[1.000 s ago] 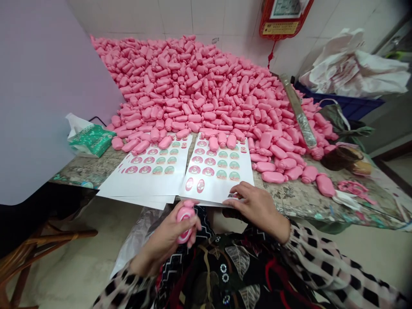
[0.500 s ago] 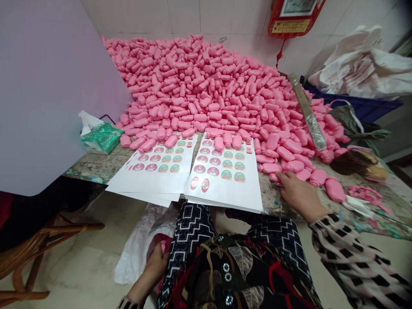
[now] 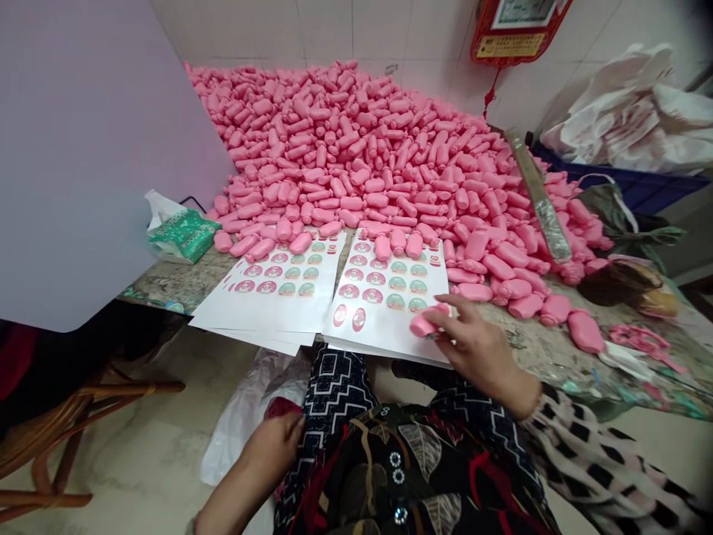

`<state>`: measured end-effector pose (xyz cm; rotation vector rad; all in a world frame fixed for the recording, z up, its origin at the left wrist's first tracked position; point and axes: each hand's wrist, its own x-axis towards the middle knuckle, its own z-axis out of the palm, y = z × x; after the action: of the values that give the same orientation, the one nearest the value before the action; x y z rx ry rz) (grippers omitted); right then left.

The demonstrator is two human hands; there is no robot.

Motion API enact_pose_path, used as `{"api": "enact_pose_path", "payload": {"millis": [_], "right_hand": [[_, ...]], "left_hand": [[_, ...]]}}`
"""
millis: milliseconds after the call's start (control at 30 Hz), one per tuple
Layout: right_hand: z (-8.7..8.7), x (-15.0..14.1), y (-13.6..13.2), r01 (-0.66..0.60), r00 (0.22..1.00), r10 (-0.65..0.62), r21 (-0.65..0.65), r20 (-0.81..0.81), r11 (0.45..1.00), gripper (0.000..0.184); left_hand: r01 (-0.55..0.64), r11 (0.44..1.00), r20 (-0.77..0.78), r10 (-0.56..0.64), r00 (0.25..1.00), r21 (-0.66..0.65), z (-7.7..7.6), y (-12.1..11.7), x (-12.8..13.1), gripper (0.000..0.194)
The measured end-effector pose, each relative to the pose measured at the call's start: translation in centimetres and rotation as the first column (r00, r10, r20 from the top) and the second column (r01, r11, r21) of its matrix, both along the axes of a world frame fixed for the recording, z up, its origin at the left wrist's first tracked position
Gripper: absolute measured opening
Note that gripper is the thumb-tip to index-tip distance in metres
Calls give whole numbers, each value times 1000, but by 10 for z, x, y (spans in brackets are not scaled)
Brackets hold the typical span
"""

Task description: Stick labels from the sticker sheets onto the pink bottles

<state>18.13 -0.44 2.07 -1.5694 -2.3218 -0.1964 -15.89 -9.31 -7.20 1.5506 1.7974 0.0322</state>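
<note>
In the head view my right hand [image 3: 477, 348] grips a small pink bottle [image 3: 428, 321] between thumb and fingers. The bottle lies sideways just over the lower right corner of the right-hand sticker sheet [image 3: 390, 343]. That sheet carries rows of pink and green labels. My left hand [image 3: 275, 446] is below the table edge, beside my left thigh, with its fingers closed. What it holds, if anything, is hidden. Under it is a whitish plastic bag [image 3: 234, 431] with something dark red at its mouth. A second stack of sticker sheets [image 3: 250, 312] fans out to the left.
A large heap of pink bottles [image 3: 345, 141] covers the back of the table. A wrapped bar [image 3: 538, 193] lies on its right side. A green tissue pack [image 3: 186, 234] stands left, near a pale panel [image 3: 100, 163]. A blue crate [image 3: 640, 189] holds white sacks.
My right hand has moved left from the heap's edge with a pink bottle, over the sheet. My left hand has come up and right; the pink item seen in it earlier no longer shows.
</note>
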Motion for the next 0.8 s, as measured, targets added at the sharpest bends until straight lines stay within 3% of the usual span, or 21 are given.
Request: {"api": "enact_pose_path", "payload": {"millis": [33,67,100,167,233,267,333,367,433,467,500,567,633,667,733,800], "right_hand": [[-1,-14,-3,-79,996,80,24,-26,997,26],[-2,-27,-6,-162,985,164,48,-47,986,27],[-3,-39,-9,-249,966,253,67,-60,966,28],[-3,-59,-14,-417,903,423,87,-67,905,30],[-1,-74,-17,-571,815,575,61,-70,818,31],[2,-78,-18,-628,774,628,25,-82,778,31],[7,-81,-18,-678,733,661,-82,-161,731,35],[9,-81,-17,-663,744,630,-140,-221,735,38],[9,-77,-10,-555,818,470,-240,-331,796,38],[6,-75,-5,-466,862,360,-277,-357,840,35],[2,-73,1,-365,899,248,-306,-360,879,33],[-10,-72,16,-180,948,69,-344,-312,921,31],[-20,-75,29,-69,969,-22,-358,-244,931,28],[-24,-78,34,-36,976,-44,-360,-213,932,26],[-26,-84,41,19,985,-79,-362,-151,932,25],[-25,-90,44,69,991,-107,-368,-85,927,27]], "left_hand": [[-42,999,158,42,987,-7,19,6,9,36],[-121,991,374,135,918,-60,37,13,19,39],[-217,964,567,268,779,-157,53,20,31,41],[-228,907,820,418,391,-353,76,34,55,45],[-99,836,834,547,68,-540,84,46,74,44],[-32,794,794,607,-29,-607,84,51,80,41],[18,730,724,680,-118,-683,79,57,85,29],[-17,728,724,679,-126,-686,76,59,84,24],[-184,776,796,602,-65,-603,72,62,79,25],[-287,808,841,540,15,-514,71,64,76,29],[-377,838,872,472,133,-396,71,65,74,32],[-465,882,836,308,454,-72,72,69,71,30],[-352,891,643,95,760,285,73,72,73,24],[-230,878,505,-14,863,419,72,74,75,25],[25,839,247,-188,951,543,69,76,79,34],[195,831,75,-272,959,521,65,76,82,42]]}}
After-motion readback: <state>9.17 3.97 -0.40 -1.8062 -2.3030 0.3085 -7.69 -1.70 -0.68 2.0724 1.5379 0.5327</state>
